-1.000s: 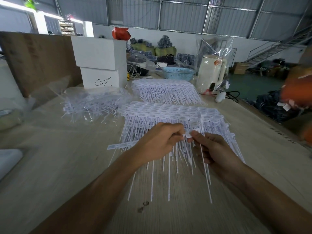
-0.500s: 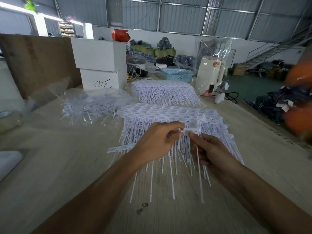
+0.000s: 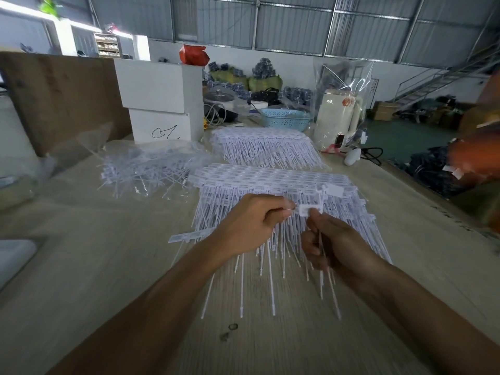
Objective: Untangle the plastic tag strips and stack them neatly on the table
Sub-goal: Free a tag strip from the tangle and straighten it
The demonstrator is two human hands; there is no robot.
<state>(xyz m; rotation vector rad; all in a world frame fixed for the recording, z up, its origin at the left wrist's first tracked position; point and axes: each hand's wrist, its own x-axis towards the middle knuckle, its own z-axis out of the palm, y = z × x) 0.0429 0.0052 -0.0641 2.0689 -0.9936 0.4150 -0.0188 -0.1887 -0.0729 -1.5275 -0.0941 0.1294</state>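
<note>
1. The left hand has its fingers curled, thumb and forefinger pinching the left end of a white plastic tag strip; the right hand pinches the same strip's head from below with its thumb, its other fingers curled round the thin tail that runs down through the palm.
2. The held strip sits between the two hands, its flat head raised just above the pile beneath.
3. Directly under and beyond the grip lies the near stack of tag strips, heads lined up in a band at the far side, tails fanned toward the person and past both wrists.
4. Just left of the left hand, one loose strip juts out of that stack onto the bare wood.
5. Beyond the near stack, a second neat stack lies on the table.
6. Far left of the grip, a tangled heap of strips rests on clear plastic wrapping.
7. Behind the heap stand two white boxes, one on the other.
8. Beyond the far stack sit a light-blue basket and, to its right, a cream kettle.
</note>
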